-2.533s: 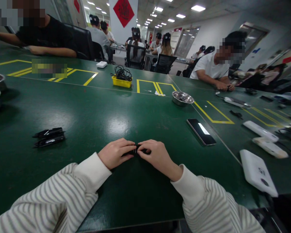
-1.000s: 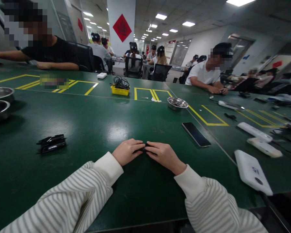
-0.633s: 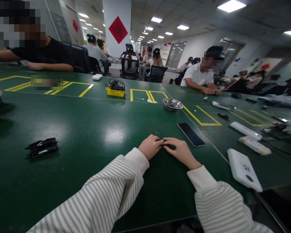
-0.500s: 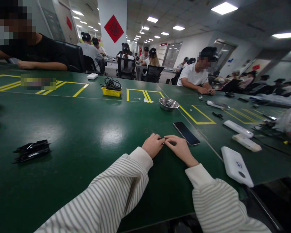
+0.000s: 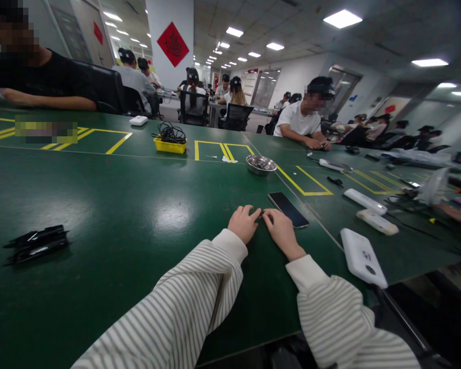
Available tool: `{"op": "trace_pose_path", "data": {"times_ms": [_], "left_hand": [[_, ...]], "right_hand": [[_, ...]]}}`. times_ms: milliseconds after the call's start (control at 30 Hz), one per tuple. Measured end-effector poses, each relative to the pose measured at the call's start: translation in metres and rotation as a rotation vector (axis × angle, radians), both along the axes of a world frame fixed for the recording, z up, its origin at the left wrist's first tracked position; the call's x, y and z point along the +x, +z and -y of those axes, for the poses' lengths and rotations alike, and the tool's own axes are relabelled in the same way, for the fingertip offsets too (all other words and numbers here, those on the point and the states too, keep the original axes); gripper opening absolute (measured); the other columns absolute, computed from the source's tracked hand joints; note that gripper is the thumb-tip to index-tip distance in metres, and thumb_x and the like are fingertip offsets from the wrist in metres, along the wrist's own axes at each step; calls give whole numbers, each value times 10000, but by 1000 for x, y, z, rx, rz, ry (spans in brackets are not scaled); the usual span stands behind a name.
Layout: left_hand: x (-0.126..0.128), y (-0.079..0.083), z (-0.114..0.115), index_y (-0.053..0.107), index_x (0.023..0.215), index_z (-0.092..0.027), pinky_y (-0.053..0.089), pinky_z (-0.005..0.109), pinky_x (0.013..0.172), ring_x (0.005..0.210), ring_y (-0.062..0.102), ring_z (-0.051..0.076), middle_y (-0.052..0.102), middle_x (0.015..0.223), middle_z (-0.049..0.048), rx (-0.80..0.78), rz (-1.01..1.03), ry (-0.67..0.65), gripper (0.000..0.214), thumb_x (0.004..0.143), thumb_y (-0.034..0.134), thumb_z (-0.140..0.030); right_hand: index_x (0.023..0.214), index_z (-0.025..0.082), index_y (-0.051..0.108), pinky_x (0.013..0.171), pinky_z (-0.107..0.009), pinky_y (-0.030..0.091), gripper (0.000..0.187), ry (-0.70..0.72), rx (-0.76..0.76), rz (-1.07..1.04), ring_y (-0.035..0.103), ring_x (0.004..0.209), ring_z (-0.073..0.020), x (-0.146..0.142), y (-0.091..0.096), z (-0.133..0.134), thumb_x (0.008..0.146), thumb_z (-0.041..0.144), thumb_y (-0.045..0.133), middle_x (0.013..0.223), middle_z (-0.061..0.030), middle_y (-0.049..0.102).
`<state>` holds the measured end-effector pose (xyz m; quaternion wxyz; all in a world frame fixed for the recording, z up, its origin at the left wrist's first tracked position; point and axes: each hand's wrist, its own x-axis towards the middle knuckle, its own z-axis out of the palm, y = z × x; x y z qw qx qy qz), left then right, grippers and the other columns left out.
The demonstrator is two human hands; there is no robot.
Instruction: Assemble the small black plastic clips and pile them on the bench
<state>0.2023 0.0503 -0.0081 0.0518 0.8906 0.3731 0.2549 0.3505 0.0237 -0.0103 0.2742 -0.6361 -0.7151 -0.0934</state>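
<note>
Head view: both hands rest on the green worktop [image 5: 138, 205], left hand [image 5: 243, 223] and right hand [image 5: 283, 231] fingertip to fingertip, pinching a small black piece [image 5: 260, 216] just beside the dark phone [image 5: 288, 209]. Looks mid-job: this piece isn't with the black pile [image 5: 34, 244] far left. One white pad [image 5: 363, 258] reads "15"; the character on the red hanging [image 5: 172, 44] is unreadable.

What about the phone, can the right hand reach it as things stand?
Likely yes: the phone lies flat just beyond the right hand, only table between. That hand and the left hand pinch a small dark piece, though.
</note>
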Motion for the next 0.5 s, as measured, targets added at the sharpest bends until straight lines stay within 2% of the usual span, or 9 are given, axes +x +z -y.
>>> {"op": "trace_pose_path", "data": {"times_ms": [100,167,233,300,367,433,500], "left_hand": [[-15,2,8,398,1217,-175,360,404,903,1100,380,260,395,1248,125,13,-1,-20,503,743,557,-238],[-36,3,16,403,1215,-179,332,420,932,1161,319,280,370,1284,113,27,-14,-36,535,717,583,-259],[-68,3,24,401,1219,-187,299,452,954,1210,252,297,348,1312,97,70,-48,-43,537,717,573,-271],[-111,2,31,397,1224,-214,262,481,972,1233,221,301,337,1329,72,120,-87,21,515,734,545,-275],[-162,1,36,400,1223,-224,201,514,994,1247,193,313,335,1334,65,180,-123,162,498,748,522,-308],[-220,0,41,380,1236,-226,149,544,1001,1257,168,324,308,1350,67,245,-139,373,484,776,471,-345],[-279,-3,48,330,1256,-263,116,597,982,1260,143,343,228,1387,28,272,-129,603,480,796,415,-372]], "right_hand": [[821,154,563,713,-331,435,164,-114,14,0,571,786,-208,12,0,-6,792,256,438,849,-79,621],[866,148,561,692,-333,434,189,-169,3,-3,569,761,-209,18,2,-10,785,283,456,843,-81,619],[886,148,565,677,-336,433,217,-192,-12,7,563,756,-213,21,4,-13,783,311,464,839,-85,618],[880,153,573,676,-340,430,231,-197,-9,30,548,801,-226,20,6,-13,786,332,461,848,-92,614],[861,155,581,681,-347,427,243,-195,12,52,522,866,-245,18,9,-12,790,349,452,868,-104,609],[847,153,583,699,-360,425,252,-184,46,63,493,916,-259,13,11,-11,796,355,442,883,-114,603],[850,149,581,747,-377,417,252,-148,90,74,470,950,-263,6,13,-10,803,346,431,901,-116,599]]}}
